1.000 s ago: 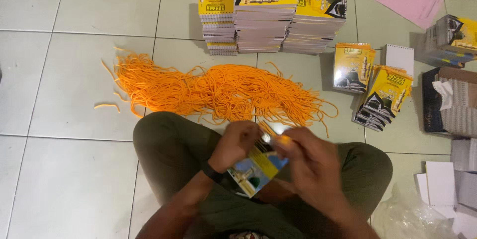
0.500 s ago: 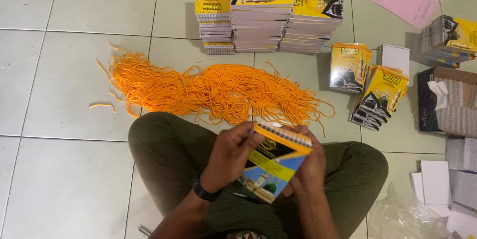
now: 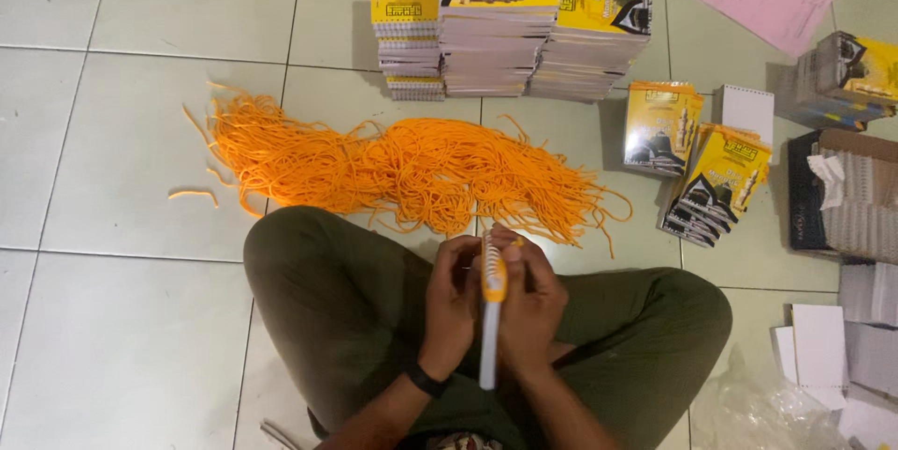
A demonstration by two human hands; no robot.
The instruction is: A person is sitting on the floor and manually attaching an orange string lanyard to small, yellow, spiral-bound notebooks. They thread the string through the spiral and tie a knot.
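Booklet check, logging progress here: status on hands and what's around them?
Left hand and right hand both clamp the spiral booklet, held edge-on over the lap. Orange cord pile lies just ahead. Nothing between.

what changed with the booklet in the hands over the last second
The booklet was turned from cover-up to edge-on, upright between both hands, spiral edge up. The left hand and right hand kept their grip on it. The orange cord pile and booklet stacks stayed put.

The person wears olive-green trousers (image 3: 337, 319) and a black wristband (image 3: 427, 381) on the left wrist.
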